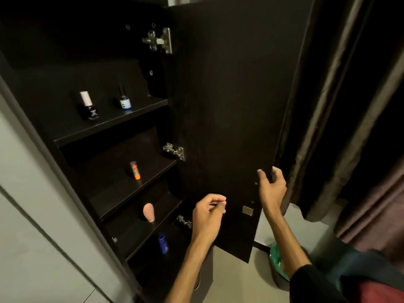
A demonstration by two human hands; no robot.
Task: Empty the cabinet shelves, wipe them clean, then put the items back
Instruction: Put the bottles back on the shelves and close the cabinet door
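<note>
A tall dark cabinet stands open, its door [229, 106] swung out to the right. My right hand [272, 189] grips the door's free edge low down. My left hand [207, 215] hovers in front of the lower door, fingers loosely curled, holding nothing. On the upper shelf [105, 125] stand a dark bottle with a white cap [88, 104] and a small blue-labelled bottle [125, 99]. An orange tube [135, 170] stands on the shelf below. Lower down are a pink rounded bottle [149, 212] and, on the lowest shelf, a blue bottle [162, 243].
Brown curtains [341, 106] hang right behind the open door. A bin with a green liner [276, 259] stands on the floor under my right arm. A pale wall [32, 215] runs along the cabinet's left side. Metal hinges [159, 40] stick out at the door's inner edge.
</note>
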